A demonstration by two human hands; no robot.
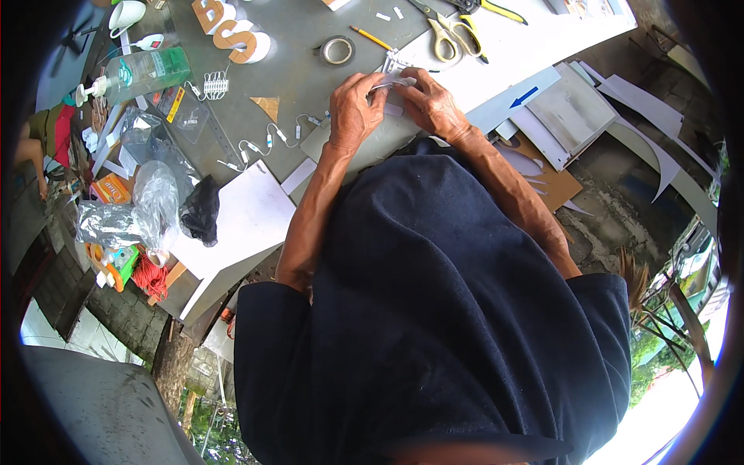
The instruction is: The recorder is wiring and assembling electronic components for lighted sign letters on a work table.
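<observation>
My left hand and my right hand meet over the table, fingertips closed in pinches. Between them is a small, thin, whitish translucent piece; its exact kind is too small to make out. Just beyond the fingers lies a yellow pencil, with a roll of dark tape to its left. Scissors with pale yellow handles rest beyond my right hand on a white sheet. A wired string of small white light modules runs along the table toward my left hand.
Brown-faced cut-out letters stand at the far left. A pump bottle of green liquid, a bundle of light modules and clear plastic bags lie left. Cutting pliers lie far right; board offcuts are stacked right.
</observation>
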